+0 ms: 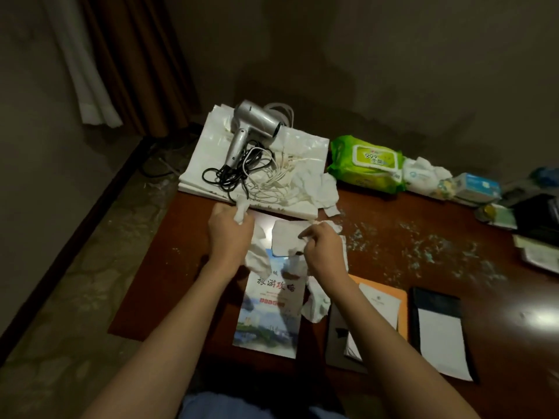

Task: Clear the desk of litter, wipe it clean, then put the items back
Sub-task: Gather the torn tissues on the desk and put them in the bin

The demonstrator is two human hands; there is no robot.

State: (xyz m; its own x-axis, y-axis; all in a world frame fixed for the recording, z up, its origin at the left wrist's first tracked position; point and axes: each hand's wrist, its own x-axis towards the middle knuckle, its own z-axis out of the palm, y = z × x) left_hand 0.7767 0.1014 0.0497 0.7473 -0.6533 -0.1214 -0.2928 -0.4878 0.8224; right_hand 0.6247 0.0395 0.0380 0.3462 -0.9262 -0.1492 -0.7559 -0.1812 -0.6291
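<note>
Your left hand [231, 229] holds a crumpled tissue [242, 211] in a closed grip; your right hand [322, 247] pinches the tissue scraps [287, 237] lying near the desk's [393, 255] left edge, just in front of the white bags [296, 158] under the hair dryer [257, 119]. Gather each wad fully before lifting. Keep clear of the brochure [272, 316] beneath. Small paper shreds [423, 246] remain mid-desk; collect them last.

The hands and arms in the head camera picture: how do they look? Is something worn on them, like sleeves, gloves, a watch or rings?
Both forearms are bare up to the bottom edge of the picture; no sleeves show. The left hand and the right hand wear no gloves. No watch or bracelet shows on either wrist, and no ring can be made out, though the picture is dim. Blue cloth shows at the bottom edge between the arms.
</note>
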